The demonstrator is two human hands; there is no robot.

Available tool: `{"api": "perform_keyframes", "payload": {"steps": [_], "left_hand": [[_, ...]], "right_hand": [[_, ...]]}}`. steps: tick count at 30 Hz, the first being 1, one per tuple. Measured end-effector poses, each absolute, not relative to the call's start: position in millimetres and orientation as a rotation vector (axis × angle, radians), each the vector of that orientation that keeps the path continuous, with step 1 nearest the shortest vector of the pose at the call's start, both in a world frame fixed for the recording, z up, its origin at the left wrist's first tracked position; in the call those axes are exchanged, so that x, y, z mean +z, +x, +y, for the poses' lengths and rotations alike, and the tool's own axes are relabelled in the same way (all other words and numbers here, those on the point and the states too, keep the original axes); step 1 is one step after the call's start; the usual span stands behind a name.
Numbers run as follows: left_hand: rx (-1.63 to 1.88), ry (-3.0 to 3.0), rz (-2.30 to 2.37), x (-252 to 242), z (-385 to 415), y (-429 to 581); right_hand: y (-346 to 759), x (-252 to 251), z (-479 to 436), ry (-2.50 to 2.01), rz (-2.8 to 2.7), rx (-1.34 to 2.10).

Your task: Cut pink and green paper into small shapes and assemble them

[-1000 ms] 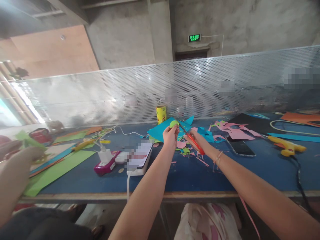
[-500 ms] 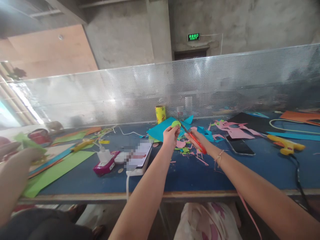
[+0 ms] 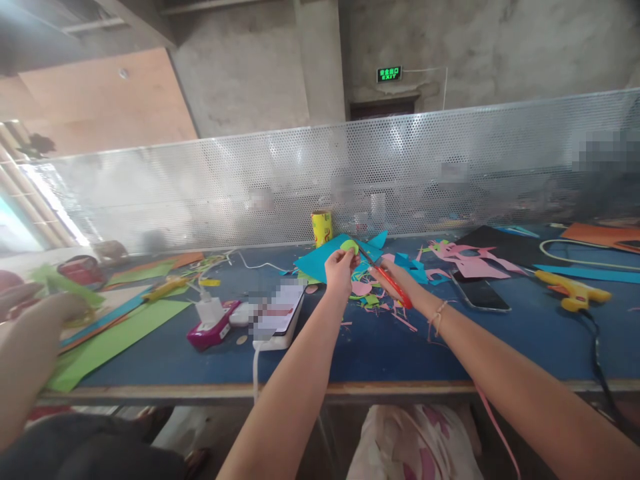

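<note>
Between its fingertips, my left hand (image 3: pixel 341 270) pinches a small rounded piece of green paper (image 3: pixel 349 247). My right hand (image 3: pixel 395 280) is closed round the red handles of a pair of scissors (image 3: pixel 393 285). The dark blades point up and left and meet the right edge of the green piece; how far apart they are is too small to tell. Behind the hands lies a blue paper sheet (image 3: pixel 316 261). Pink, green and blue paper scraps (image 3: pixel 373 300) are scattered beneath them.
To the left are a phone (image 3: pixel 283 307) on a white block, a purple power strip (image 3: pixel 213 327) and green sheets (image 3: pixel 125 340). A co-worker's hand (image 3: pixel 55 307) holds green paper there. On the right lie a dark phone (image 3: pixel 481 291) and a yellow glue gun (image 3: pixel 573 288). A yellow roll (image 3: pixel 322 228) stands behind.
The green piece has turned slightly in my left fingers and sits a little further left. My right hand and the scissors have barely moved.
</note>
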State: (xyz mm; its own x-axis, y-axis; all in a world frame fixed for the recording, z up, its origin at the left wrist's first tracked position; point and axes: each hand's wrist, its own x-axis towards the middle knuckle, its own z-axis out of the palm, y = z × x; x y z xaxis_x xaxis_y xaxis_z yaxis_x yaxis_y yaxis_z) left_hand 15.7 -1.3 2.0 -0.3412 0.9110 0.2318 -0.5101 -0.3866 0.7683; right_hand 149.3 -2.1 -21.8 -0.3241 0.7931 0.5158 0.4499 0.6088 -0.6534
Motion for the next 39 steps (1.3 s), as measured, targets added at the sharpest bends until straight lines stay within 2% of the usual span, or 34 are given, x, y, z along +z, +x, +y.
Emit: {"api": "perform_keyframes", "payload": {"steps": [6, 21, 33, 39], "left_hand": [[1.856, 0.900, 0.757, 1.0, -2.7, 18.2], [1.904, 0.776, 0.724, 2.3, -1.7, 14.7], [1.873, 0.929, 0.826, -0.2, -1.3, 18.2], [1.875, 0.897, 0.797, 1.0, -3.3, 17.8]], "right_hand": [[151.2, -21.2, -14.5, -0.961, -1.923, 0.731], [150.7, -27.0, 5.0, -0.879, -2.021, 0.430], [150.9, -24.7, -11.1, -0.951, -1.962, 0.665], [149.1, -21.4, -9.4, -0.979, -1.984, 0.592]]}}
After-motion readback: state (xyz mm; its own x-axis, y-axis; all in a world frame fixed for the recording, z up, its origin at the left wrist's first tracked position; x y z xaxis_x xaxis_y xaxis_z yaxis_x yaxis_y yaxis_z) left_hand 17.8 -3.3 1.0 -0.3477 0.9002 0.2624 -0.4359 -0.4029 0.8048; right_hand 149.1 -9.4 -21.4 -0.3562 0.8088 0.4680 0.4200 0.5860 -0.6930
